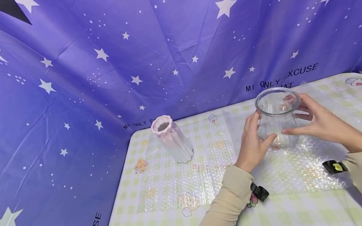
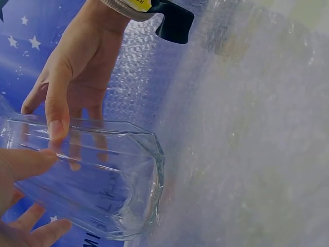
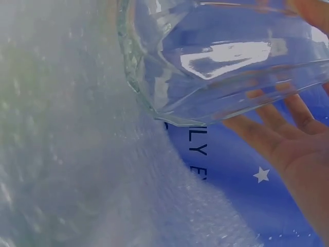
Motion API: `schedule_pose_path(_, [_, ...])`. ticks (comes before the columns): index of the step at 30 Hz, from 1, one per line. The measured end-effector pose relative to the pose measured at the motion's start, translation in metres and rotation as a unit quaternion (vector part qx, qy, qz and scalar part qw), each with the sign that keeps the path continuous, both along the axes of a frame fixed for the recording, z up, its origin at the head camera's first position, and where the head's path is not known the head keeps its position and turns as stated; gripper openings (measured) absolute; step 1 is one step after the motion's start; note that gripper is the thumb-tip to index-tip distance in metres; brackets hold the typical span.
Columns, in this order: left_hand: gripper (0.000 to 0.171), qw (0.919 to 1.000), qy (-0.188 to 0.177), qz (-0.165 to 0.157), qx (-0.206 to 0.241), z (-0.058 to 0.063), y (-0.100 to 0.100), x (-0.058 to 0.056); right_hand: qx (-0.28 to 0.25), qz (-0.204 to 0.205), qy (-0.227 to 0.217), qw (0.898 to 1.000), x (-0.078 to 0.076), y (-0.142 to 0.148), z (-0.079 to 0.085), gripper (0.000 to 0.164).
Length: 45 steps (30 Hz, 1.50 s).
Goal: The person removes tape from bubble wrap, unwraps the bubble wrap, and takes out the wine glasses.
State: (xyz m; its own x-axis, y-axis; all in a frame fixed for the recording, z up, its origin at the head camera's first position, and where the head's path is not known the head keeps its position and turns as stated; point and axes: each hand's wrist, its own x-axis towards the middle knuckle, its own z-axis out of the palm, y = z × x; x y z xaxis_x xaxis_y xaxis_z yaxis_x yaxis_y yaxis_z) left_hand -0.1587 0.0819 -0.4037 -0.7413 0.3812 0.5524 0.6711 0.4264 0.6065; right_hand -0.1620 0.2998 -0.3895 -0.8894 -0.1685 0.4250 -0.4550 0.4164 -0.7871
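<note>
In the head view, a clear glass vase (image 1: 272, 124) with a thick round rim stands between both hands, over the bubble wrap (image 1: 305, 169). My left hand (image 1: 253, 141) holds its left side, fingers along the outside and thumb at the front. Against the opposite side, my right hand (image 1: 319, 121) grips with its thumb low at the front and fingers round the back. The left wrist view shows the vase's faceted body and base (image 2: 154, 175) between the hands. To the left stands a pink-and-white fluted vase (image 1: 176, 141), apart from either hand.
A green-and-white checked cloth (image 1: 124, 201) covers the table. Another bubble wrap sheet (image 1: 169, 185) lies beneath the fluted vase. Behind and left hangs a purple curtain (image 1: 158, 62) with white stars, meeting the table's back edge.
</note>
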Motion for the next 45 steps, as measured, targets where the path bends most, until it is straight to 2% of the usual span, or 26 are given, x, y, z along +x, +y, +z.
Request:
schedule_pose_path(6, [0.085, 0.9996, -0.009, -0.004, -0.027, 0.0, 0.002, 0.001, -0.001, 0.001, -0.006, 1.0, 0.0, 0.004, -0.001, 0.115])
schedule_pose_path(13, [0.089, 0.9967, -0.021, -0.025, -0.075, -0.001, 0.003, 0.002, 0.011, 0.011, -0.022, 1.0, -0.001, 0.01, -0.002, 0.115])
schedule_pose_path(20, [0.088, 0.9956, -0.033, -0.021, -0.085, -0.003, 0.002, 0.001, 0.009, 0.015, -0.019, 1.0, -0.004, 0.011, -0.005, 0.115])
schedule_pose_path(26, [0.086, 0.9956, -0.037, -0.02, -0.084, -0.005, 0.001, -0.001, 0.013, 0.006, -0.045, 0.999, -0.004, 0.012, -0.007, 0.114])
schedule_pose_path(32, [0.083, 0.9967, -0.024, -0.01, -0.077, -0.004, 0.0, -0.002, 0.013, -0.001, -0.051, 0.999, -0.004, 0.015, -0.005, 0.104])
schedule_pose_path(37, [0.079, 0.9976, -0.017, 0.004, -0.066, 0.001, -0.004, -0.003, 0.011, -0.019, -0.033, 0.999, -0.001, 0.016, 0.004, 0.096])
schedule_pose_path(45, [0.067, 0.9988, -0.013, 0.005, -0.046, 0.015, -0.009, -0.001, -0.032, -0.045, 0.038, 0.998, 0.005, 0.012, 0.023, 0.082])
